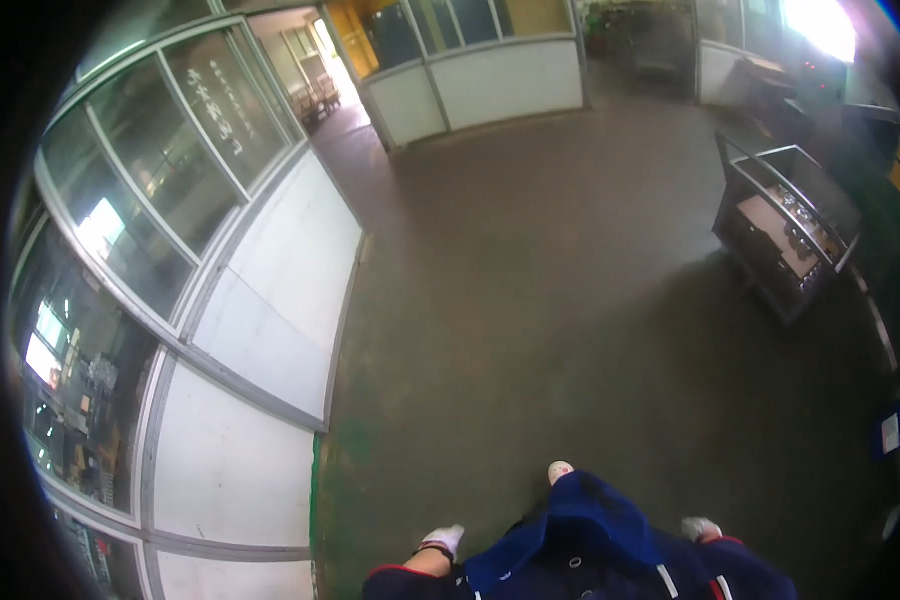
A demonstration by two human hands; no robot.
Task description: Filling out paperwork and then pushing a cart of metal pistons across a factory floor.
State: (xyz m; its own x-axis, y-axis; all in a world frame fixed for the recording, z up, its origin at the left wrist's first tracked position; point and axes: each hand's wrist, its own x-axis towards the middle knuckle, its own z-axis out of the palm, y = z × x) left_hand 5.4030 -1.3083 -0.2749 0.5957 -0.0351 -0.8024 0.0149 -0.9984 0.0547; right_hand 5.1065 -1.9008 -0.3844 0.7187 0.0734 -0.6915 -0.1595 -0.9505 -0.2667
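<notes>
My left hand (445, 540), in a white glove, hangs low beside my dark blue jacket (590, 560). It touches nothing that I can see. On the other side my right hand (702, 527), also white-gloved, shows just past the red-edged sleeve. Both hands are small in the picture and their fingers are not distinct. No held thing is visible in either. Below and between them, the tip of one light shoe (560, 470) is on the dark grey floor (530, 300).
A white-panelled partition with windows (260, 300) runs along the left. A doorway (320, 80) opens at the far left, beside another partition (500, 85). A metal-framed cart (785, 230) carrying parts stands at the right. A blue object (892, 432) lies near the right rim.
</notes>
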